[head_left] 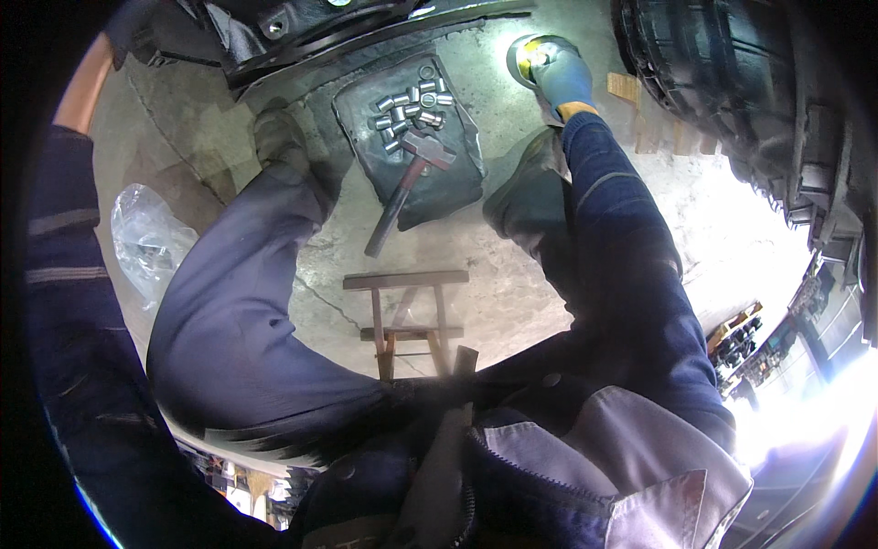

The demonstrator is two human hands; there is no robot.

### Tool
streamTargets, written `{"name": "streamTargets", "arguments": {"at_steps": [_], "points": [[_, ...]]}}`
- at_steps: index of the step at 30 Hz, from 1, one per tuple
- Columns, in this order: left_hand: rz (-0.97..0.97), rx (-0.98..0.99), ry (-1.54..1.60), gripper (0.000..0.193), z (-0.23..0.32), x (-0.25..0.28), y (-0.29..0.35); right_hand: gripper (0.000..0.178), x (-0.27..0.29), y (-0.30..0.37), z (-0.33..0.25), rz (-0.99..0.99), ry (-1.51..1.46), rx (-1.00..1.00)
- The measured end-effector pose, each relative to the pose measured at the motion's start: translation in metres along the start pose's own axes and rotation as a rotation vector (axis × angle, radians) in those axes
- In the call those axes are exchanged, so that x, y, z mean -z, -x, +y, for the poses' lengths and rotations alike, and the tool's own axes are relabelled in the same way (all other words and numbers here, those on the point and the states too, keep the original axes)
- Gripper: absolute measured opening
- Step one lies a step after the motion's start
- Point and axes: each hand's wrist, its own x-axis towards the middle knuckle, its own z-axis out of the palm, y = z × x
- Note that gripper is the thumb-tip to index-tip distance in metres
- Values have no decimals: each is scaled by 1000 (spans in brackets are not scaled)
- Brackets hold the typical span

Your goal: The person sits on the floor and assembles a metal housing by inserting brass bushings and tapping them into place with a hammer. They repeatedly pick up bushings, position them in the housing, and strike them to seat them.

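My right hand (564, 80), in a grey-blue glove, reaches forward to a dark round dish-like thing (560, 41) on the floor. Something yellow (529, 57) shows in it beside the glove, brightly lit. The fingertips are hidden there, so I cannot tell whether they grip. My left arm (64, 229) stretches forward along the left rim; its bare wrist shows, but the hand is lost in the dark edge. Between my feet, a black mat (439, 188) bears several shiny metal sleeves (400, 113) and a hammer (412, 176) with a reddish, worn handle.
A dark metal vehicle part (274, 46) spans the front left. At the right stands a large black tyre (713, 82), with wood blocks (625, 87) near it. Clear plastic (151, 240) lies left of my leg. A wooden stool (407, 282) stands below me.
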Motion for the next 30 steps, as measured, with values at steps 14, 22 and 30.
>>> {"name": "streamTargets", "arguments": {"at_steps": [14, 22, 30], "points": [[107, 5, -13, 66, 18, 42, 5, 36, 244, 56, -88, 177, -354, 373], [95, 51, 68, 66, 28, 54, 11, 32, 307, 70, -189, 402, -177, 633], [59, 77, -15, 65, 23, 46, 7, 41, 286, 42, -226, 257, -75, 687]]}}
